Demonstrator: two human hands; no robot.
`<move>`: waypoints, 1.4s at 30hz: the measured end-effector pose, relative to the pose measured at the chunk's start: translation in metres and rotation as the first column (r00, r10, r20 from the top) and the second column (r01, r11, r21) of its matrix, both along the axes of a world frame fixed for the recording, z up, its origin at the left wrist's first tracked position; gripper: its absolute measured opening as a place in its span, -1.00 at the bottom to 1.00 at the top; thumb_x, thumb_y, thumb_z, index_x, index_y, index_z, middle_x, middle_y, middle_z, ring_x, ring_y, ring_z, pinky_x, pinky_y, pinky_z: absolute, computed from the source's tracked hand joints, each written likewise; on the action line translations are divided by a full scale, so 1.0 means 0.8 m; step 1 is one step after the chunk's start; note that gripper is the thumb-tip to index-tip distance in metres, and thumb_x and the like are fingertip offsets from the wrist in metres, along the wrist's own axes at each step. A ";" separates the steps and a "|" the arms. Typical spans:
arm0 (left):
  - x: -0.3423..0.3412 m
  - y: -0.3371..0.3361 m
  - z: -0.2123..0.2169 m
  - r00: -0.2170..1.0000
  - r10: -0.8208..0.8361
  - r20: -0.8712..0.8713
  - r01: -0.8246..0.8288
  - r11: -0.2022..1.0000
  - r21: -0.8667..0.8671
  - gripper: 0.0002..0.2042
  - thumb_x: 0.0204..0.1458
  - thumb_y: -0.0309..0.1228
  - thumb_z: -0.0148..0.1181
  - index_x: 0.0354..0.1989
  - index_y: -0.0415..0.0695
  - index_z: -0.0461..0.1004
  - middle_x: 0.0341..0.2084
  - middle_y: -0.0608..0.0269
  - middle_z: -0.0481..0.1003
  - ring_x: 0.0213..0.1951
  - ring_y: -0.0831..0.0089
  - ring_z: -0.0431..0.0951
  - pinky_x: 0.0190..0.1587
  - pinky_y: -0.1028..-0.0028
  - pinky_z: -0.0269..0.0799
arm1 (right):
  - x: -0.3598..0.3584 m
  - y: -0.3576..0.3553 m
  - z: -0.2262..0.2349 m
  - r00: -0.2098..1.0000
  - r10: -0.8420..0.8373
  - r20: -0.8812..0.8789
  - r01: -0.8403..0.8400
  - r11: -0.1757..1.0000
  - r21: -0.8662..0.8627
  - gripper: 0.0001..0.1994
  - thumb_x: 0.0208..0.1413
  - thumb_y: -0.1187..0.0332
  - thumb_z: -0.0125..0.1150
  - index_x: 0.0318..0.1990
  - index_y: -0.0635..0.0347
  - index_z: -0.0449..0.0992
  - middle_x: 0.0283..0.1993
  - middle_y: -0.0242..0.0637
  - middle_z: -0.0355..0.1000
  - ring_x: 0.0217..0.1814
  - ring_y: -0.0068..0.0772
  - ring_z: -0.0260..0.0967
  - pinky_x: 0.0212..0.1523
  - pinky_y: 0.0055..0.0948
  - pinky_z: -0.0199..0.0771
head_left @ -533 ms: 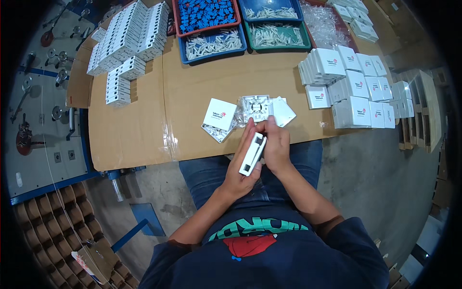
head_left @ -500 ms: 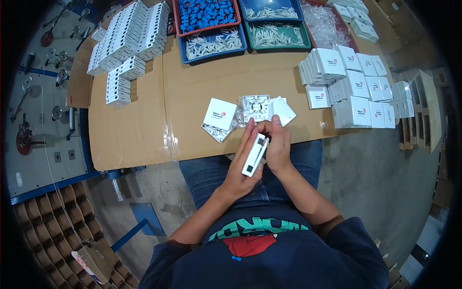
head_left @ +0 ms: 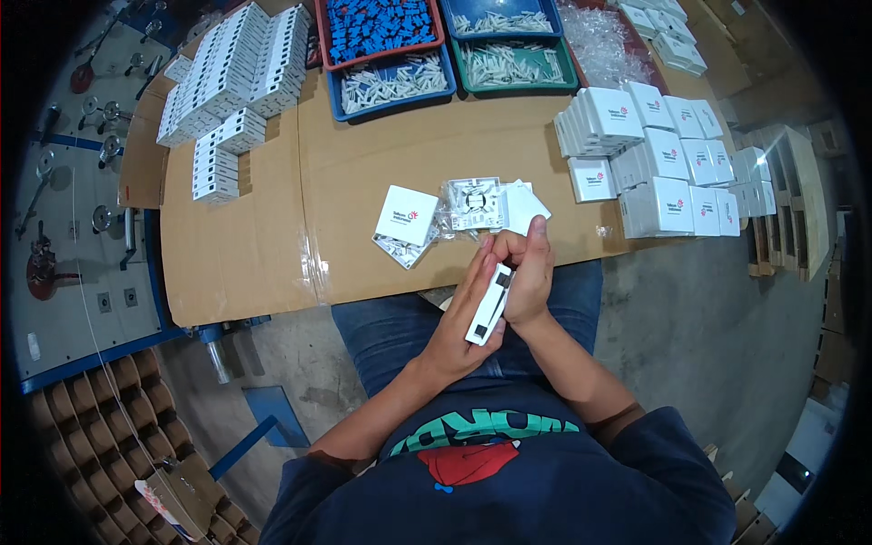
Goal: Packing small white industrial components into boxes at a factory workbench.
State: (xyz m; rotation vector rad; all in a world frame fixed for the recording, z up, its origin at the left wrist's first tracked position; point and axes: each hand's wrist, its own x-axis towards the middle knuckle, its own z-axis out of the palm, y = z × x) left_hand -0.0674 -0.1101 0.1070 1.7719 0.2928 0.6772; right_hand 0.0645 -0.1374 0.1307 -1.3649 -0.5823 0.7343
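A flat square white plastic box (head_left: pixel 490 306), with dark openings along its narrow edge, is held on edge between my hands over my lap. My left hand (head_left: pixel 451 334) grips its left face, fingers stretched along it and thumb near the lower end. My right hand (head_left: pixel 530 283) is pressed to the right face, its fingers curled toward the far end and partly hidden. Just beyond on the table lie a white square cover (head_left: pixel 396 218) over a small-parts packet (head_left: pixel 406 252), a white base plate (head_left: pixel 475 202) beside clear plastic, and blank white squares (head_left: pixel 523 209).
Cardboard (head_left: pixel 236 263) covers the table. Stacked white boxes stand at the far left (head_left: pixel 213 77) and right (head_left: pixel 668 163). Along the back are a red tray of blue clips (head_left: pixel 440 44), blue (head_left: pixel 450 89) and green (head_left: pixel 574 86) trays of white sleeves, and clear plastic bags (head_left: pixel 604 45).
My right palm has closed in against the box's right face, and the box sits a little more upright. The table and its contents appear shifted slightly left with the view.
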 end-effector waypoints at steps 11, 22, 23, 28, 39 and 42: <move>-0.001 -0.017 -0.004 0.946 0.323 0.025 -0.313 0.932 -0.180 -0.45 0.19 -0.46 0.27 0.34 -0.36 0.28 0.30 -0.24 0.31 0.30 0.09 0.39 0.29 0.28 0.30 | -0.003 0.010 -0.013 0.991 -0.133 -0.011 0.133 0.991 -0.013 -0.17 0.48 -0.13 -0.57 -0.63 0.28 0.43 -0.64 -0.32 0.39 -0.55 -0.50 0.32 -0.40 -0.48 0.32; -0.003 -0.032 -0.007 0.915 0.390 -0.102 -0.402 0.900 -0.167 -0.53 0.21 -0.50 0.27 0.28 -0.35 0.38 0.05 -0.10 0.58 0.00 0.40 0.63 0.02 0.46 0.52 | 0.009 0.014 -0.004 0.967 -0.052 0.249 0.067 0.996 -0.052 -0.14 0.46 -0.17 -0.60 -0.73 0.24 0.36 -0.75 -0.36 0.32 -0.66 -0.53 0.25 -0.51 -0.52 0.26; -0.002 -0.031 -0.008 0.916 0.391 -0.095 -0.402 0.901 -0.163 -0.53 0.21 -0.50 0.27 0.28 -0.34 0.39 0.04 -0.09 0.59 -0.01 0.41 0.63 0.00 0.46 0.53 | 0.010 0.014 -0.006 0.967 -0.054 0.250 0.070 0.996 -0.055 -0.14 0.46 -0.17 -0.60 -0.73 0.24 0.36 -0.75 -0.36 0.32 -0.66 -0.53 0.25 -0.51 -0.52 0.26; 0.000 -0.030 -0.007 0.908 0.397 -0.131 -0.414 0.899 -0.143 -0.56 0.21 -0.49 0.27 0.25 -0.32 0.43 -0.02 -0.04 0.62 -0.07 0.44 0.64 -0.06 0.48 0.54 | 0.017 0.014 -0.024 0.985 -0.070 0.160 0.098 0.980 -0.172 -0.18 0.49 -0.08 -0.49 -0.74 0.28 0.34 -0.77 -0.30 0.31 -0.67 -0.49 0.28 -0.54 -0.43 0.26; 0.012 -0.009 -0.003 0.853 0.513 -0.095 -0.520 0.821 -0.235 -0.64 0.22 -0.44 0.29 0.13 -0.37 0.48 -0.12 0.12 0.63 -0.09 0.52 0.58 -0.02 0.48 0.51 | 0.015 0.022 -0.026 0.928 -0.049 0.370 0.121 0.977 -0.174 -0.25 0.50 -0.04 -0.30 -0.65 0.32 0.47 -0.70 -0.33 0.34 -0.58 -0.48 0.32 -0.44 -0.40 0.31; 0.011 -0.022 0.007 0.886 0.413 -0.211 -0.460 0.725 -0.513 -0.66 0.25 -0.44 0.25 0.13 -0.38 0.48 -0.07 0.14 0.60 -0.08 0.57 0.55 -0.01 0.50 0.50 | 0.018 0.021 -0.031 0.915 -0.084 0.394 0.150 0.978 -0.142 -0.26 0.50 -0.02 -0.29 -0.66 0.32 0.46 -0.71 -0.33 0.34 -0.59 -0.47 0.32 -0.46 -0.39 0.30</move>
